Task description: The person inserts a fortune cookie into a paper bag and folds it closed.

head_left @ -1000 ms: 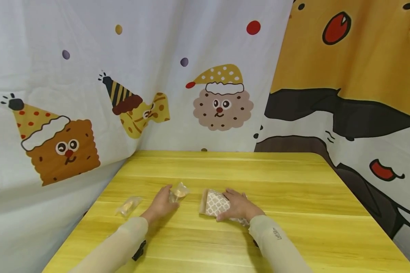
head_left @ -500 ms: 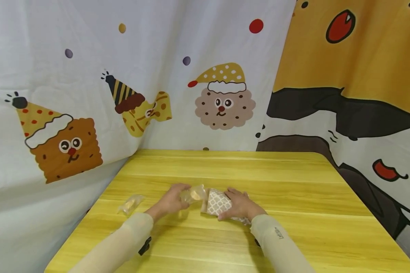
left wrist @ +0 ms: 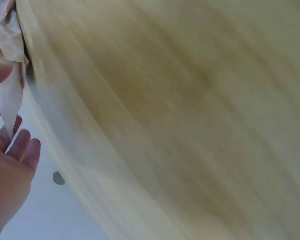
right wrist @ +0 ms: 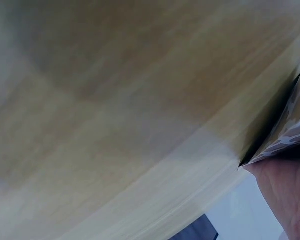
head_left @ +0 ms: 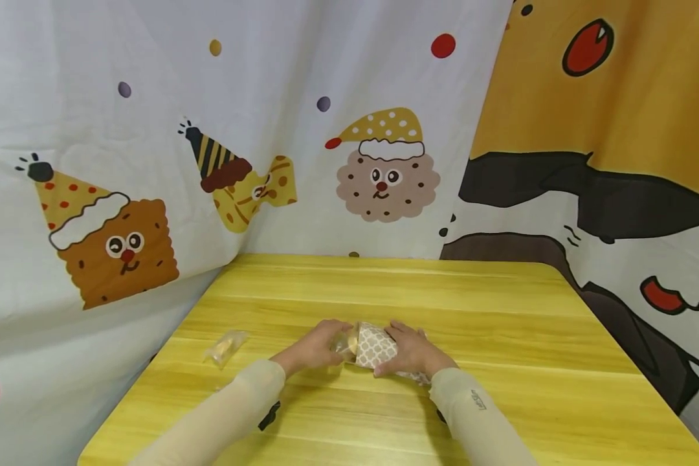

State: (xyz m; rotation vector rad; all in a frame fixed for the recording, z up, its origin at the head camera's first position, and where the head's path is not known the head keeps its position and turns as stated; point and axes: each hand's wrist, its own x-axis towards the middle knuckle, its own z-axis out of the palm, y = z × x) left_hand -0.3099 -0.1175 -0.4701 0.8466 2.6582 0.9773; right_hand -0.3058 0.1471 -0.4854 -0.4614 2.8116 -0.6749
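Leftmost, a white printed curtain fills the upper left of the head frame, bearing a square biscuit figure in a pointed hat. Below it, at centre left, a loose packet in clear wrapping lies on the yellow wood-grain table. A black strap shows beside the left sleeve, lower left of centre.

Next, just below the frame's centre, the left hand pinches a second packet, thumb toward the lower edge and fingers above. The right end of this packet sits at the left-facing mouth of a patterned bag; insertion depth cannot be determined.

Immediately right, the right hand grips the bag from above, thumb at its lower edge, fingers across its upper edge. The bag lies flat on the table. The right sleeve extends to the lower right.
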